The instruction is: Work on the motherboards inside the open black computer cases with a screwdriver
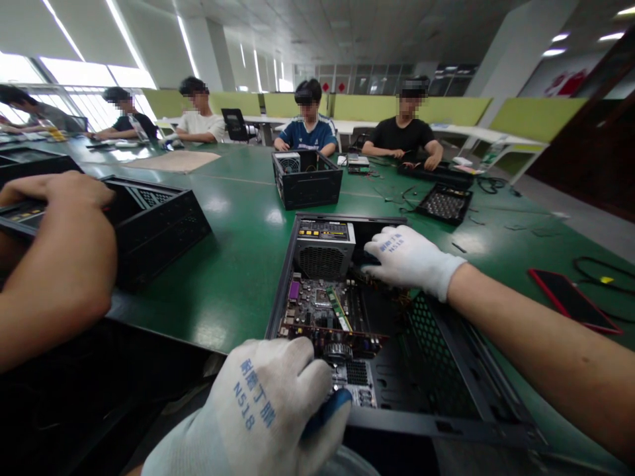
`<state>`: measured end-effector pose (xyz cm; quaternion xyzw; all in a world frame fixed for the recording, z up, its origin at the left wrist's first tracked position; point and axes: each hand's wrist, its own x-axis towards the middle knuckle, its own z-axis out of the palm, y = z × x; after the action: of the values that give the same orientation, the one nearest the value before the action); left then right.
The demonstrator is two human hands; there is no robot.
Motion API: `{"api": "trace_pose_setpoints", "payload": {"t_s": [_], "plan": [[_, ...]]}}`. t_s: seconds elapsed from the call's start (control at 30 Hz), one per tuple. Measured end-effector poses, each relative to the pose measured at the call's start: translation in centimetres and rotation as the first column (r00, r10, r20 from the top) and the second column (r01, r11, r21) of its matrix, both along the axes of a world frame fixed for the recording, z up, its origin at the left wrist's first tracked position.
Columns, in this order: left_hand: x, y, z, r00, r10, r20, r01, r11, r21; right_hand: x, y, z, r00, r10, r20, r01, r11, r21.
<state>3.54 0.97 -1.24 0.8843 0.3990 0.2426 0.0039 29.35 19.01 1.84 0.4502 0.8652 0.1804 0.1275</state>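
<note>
An open black computer case lies in front of me. Inside it are a power supply, a motherboard and a green memory stick lying at a slant over the board. My left hand, in a white glove, is at the case's near left, its fingers bent and close together beside the expansion card; what they hold, if anything, is hidden. Also gloved, my right hand reaches into the case right of the power supply, fingers bent, their tips in shadow among dark parts.
A co-worker's arm reaches into another case on the left. Further back are a third case, a black tray and several seated people. A red-edged phone-like device and cables are on the right.
</note>
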Motion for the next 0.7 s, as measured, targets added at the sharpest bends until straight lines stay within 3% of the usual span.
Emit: {"api": "trace_pose_setpoints", "payload": {"t_s": [0.37, 0.57, 0.7], "plan": [[0.0, 0.4, 0.4, 1.000, -0.006, 0.030, 0.007, 1.000, -0.024, 2.6, -1.8, -1.0, 0.921, 0.014, -0.388, -0.006, 1.000, 0.022], [0.3, 1.2, 2.4, 0.999, -0.034, -0.032, 0.028, 0.985, -0.171, 2.7, -1.7, -1.2, 0.884, 0.027, -0.466, -0.039, 0.999, -0.016], [1.7, 3.8, 3.7, 0.987, 0.023, -0.159, -0.048, 0.987, -0.152, 2.8, -1.8, -1.1, 0.869, 0.025, -0.495, -0.038, 0.999, -0.017]]}}
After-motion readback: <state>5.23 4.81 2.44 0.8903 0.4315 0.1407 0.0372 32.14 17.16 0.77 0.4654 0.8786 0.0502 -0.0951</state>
